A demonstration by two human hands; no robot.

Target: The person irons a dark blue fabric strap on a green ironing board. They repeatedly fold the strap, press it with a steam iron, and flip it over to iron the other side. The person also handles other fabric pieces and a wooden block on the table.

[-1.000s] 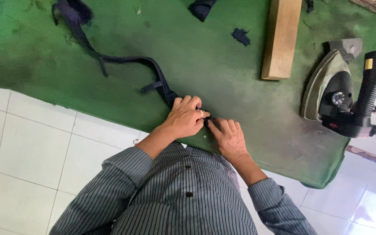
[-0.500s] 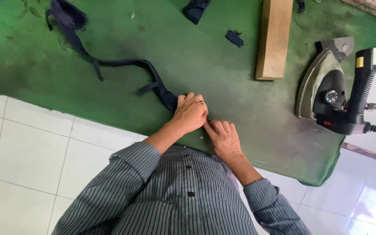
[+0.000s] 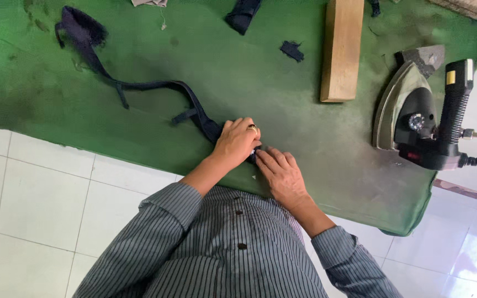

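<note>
Navy cloth is pinched under my fingertips at the near edge of the green pad: my left hand (image 3: 237, 144) curls closed over the end of the dark strap (image 3: 155, 88), knuckles up and a ring showing, while my right hand (image 3: 280, 171) lies just beside it with its fingers (image 3: 269, 155) pressed flat on the same end, thumb tucked so I cannot tell whether it grips or only presses. Compared with a second ago, my hands have drawn closer together and both have settled a little toward six o'clock, nearer my striped shirt (image 3: 233, 254); the strap's loop has barely shifted. I judge that the fold at this end is being tightened and held rather than begun. From my fingers the strap runs off toward ten o'clock, looping across the green pad (image 3: 249, 72) to a bunched end far out. At one o'clock lies a wooden block (image 3: 340, 49), with a small dark scrap (image 3: 292, 51) just left of it. At three o'clock the steam iron (image 3: 415, 110) rests on its side, untouched, well apart from both hands.
</note>
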